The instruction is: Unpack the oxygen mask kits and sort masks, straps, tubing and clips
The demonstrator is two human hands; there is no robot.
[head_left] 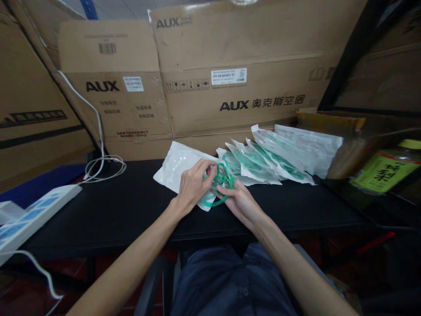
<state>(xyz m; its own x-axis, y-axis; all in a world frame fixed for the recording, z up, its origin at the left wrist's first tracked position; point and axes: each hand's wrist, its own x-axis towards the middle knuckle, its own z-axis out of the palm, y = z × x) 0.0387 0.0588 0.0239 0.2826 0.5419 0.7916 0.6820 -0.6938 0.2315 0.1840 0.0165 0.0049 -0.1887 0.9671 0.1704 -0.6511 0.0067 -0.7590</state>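
Observation:
Both of my hands meet over the black table (125, 210) near its front edge. My left hand (194, 184) curls its fingers around a coil of green tubing (223, 177) that sticks out of a white plastic pouch (174, 166). My right hand (238, 199) pinches the same green coil from the right side. The pouch lies flat under and behind my left hand.
Several more sealed pouches of green tubing (276, 158) fan out to the right. Large AUX cardboard boxes (230, 74) wall off the back. A white power strip (29, 215) and cable (105, 166) lie at the left, a jar with a yellow lid (388, 169) at the right.

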